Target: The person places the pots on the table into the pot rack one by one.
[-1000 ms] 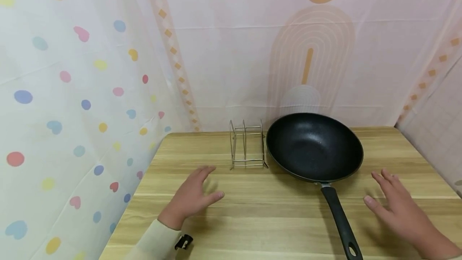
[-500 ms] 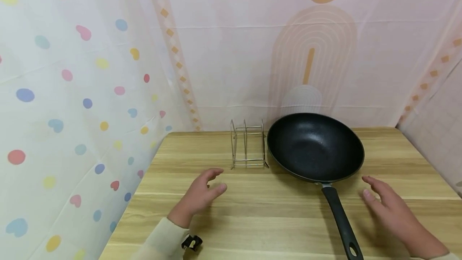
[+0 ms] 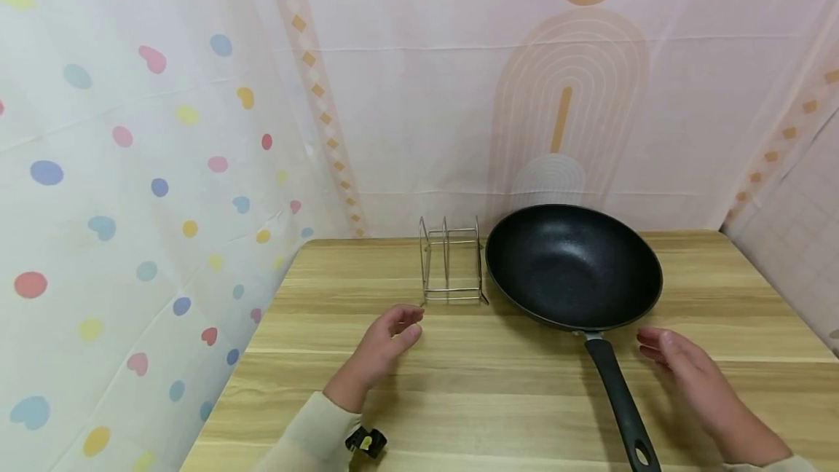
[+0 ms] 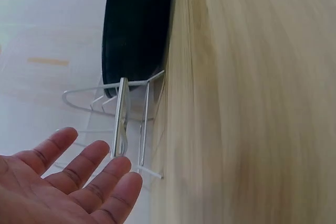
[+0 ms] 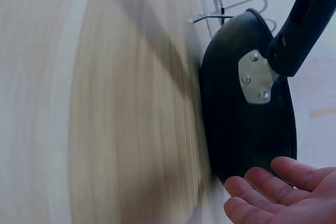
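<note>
A black wok [image 3: 573,268] sits at the back of the table, its long black handle [image 3: 619,403] pointing toward the front. Just left of it stands a wire rack [image 3: 448,290] with thin metal loops. My left hand [image 3: 376,355] is in front of the rack at its near left corner, fingers relaxed and holding nothing; in the left wrist view the fingers [image 4: 86,174] spread below the rack's bars. My right hand [image 3: 695,377] hovers right of the wok's handle, with nothing in it. The right wrist view shows its loosely bent fingers [image 5: 262,190] close to the wok's side.
The wood-grain table [image 3: 498,392] ends at the back against a pink patterned curtain [image 3: 419,122]. A dotted white curtain [image 3: 131,239] hangs along the left side. A black strap piece [image 3: 367,441] sits at the left wrist.
Both hands have moved inward: the left to the right, toward the rack, the right to the left, toward the wok's handle. The wok and rack stay where they were.
</note>
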`<state>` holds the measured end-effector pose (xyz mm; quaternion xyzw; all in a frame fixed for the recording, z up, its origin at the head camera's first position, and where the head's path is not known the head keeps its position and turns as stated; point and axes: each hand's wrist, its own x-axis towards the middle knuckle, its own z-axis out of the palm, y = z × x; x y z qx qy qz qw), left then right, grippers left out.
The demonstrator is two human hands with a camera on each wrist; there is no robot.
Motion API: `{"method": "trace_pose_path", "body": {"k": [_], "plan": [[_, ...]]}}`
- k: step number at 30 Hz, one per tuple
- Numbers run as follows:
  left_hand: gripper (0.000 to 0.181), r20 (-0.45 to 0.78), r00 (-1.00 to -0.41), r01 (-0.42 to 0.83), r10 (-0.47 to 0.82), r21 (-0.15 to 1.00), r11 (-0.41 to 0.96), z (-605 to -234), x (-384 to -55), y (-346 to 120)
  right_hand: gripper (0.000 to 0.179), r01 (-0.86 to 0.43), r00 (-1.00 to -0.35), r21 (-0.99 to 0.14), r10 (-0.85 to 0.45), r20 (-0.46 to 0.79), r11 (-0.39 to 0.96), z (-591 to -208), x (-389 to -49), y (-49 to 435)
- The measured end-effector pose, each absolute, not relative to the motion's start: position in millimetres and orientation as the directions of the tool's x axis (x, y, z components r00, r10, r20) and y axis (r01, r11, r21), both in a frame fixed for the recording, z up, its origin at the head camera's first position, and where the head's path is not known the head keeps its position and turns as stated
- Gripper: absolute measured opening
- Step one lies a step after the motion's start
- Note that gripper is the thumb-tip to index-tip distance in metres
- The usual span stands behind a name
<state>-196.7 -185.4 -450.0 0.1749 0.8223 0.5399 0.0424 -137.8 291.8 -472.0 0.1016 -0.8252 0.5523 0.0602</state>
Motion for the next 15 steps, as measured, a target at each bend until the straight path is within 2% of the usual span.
{"method": "trace_pose_path", "body": {"k": [5, 8, 13, 15], "plan": [[0.053, 0.094, -0.926, 0.199, 0.366, 0.945, 0.261, -452.5, -196.1, -177.2, 0.053, -0.184, -0.974, -0.963, -0.168, 0.152, 0.195, -470.2, -139.3, 288.5], [0.056, 0.052, -0.921, 0.142, 0.386, 0.968, 0.207, -453.1, -194.9, -172.1, 0.051, -0.139, -0.978, -0.981, -0.176, 0.114, 0.137, -469.9, -139.2, 286.2], [0.064, 0.014, -0.903, 0.084, 0.430, 0.986, 0.144, -452.0, -194.1, -162.4, 0.078, -0.055, -0.978, -0.994, -0.208, 0.034, 0.094, -470.0, -139.9, 283.0], [0.067, 0.010, -0.896, 0.073, 0.445, 0.989, 0.126, -452.0, -194.4, -158.4, 0.082, -0.030, -0.975, -0.997, -0.224, 0.015, 0.066, -470.3, -140.5, 281.1]]}}
